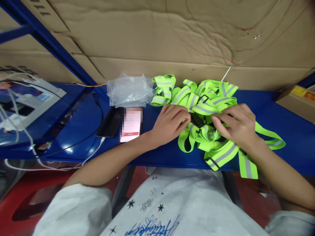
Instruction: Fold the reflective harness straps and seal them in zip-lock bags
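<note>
A tangled heap of neon yellow-green reflective straps (216, 101) with grey stripes and black plastic buckles lies on the blue table. My left hand (171, 123) is closed at the heap's left side, its fingertips pinching part of a strap. On the right side my right hand (237, 124) has its fingers bent and its thumb against the straps, gripping one. The fingers partly hide what they hold. Between the hands are dark buckle parts in shadow. Strap ends with a black slider buckle (213, 163) hang at the table's front edge. A separate folded strap bundle (163, 90) sits at the back left.
Left of the heap lie a clear plastic bag (130, 90), a lit phone (131, 124) and a dark phone (109, 122) with a white cable. Power strips and cables (31, 101) are at far left. A cardboard box (297, 103) stands right; a cardboard wall (147, 36) rises behind.
</note>
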Available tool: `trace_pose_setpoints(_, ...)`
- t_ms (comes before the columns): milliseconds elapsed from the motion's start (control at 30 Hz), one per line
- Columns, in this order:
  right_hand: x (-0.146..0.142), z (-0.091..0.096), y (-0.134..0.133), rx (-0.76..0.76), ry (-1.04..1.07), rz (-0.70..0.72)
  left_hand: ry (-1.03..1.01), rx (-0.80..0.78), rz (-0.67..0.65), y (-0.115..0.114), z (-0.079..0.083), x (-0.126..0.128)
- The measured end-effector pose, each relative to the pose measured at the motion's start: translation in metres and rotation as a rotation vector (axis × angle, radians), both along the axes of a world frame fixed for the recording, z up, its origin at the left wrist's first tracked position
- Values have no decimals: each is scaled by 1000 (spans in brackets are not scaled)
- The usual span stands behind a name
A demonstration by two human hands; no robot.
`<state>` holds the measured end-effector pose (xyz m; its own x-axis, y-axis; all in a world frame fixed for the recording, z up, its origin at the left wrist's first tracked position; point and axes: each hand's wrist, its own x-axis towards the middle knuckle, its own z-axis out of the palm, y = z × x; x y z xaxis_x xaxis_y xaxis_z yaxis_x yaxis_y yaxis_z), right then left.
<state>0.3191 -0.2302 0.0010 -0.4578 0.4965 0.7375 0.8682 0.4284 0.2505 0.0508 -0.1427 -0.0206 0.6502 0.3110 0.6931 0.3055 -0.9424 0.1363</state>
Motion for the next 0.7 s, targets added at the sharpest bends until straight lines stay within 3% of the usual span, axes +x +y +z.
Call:
trace_pose_setpoints(100, -1, -1, -2, -11, -23, 20, 160, 27, -14, 0, -2, 4)
trace_pose_setpoints(200, 1, -2, -4, 56, 1, -10, 357, -60, -36, 4, -7, 5)
trace_pose_setpoints(300, 11, 3, -4, 119, 68, -156, 506, -115, -81, 9, -7, 2)
trace_pose_setpoints(367, 18, 11, -6, 68, 107, -291, 576, -117, -107, 11, -5, 0)
trace_pose_setpoints(433, 19, 19, -8, 12, 109, -331, 615, -116, -105, 12, -2, 2)
trace_pose_setpoints(600, -20, 28, -16, -113, -164, 128, 568, -25, -35, 20, 13, 12)
trace_pose_setpoints(633, -27, 29, -16, -161, -199, 168, 514, -7, -40, 22, 19, 14)
trace_pose_setpoints(700, -32, 32, -12, -233, -198, 119, 395, -3, -39, 27, 38, 15)
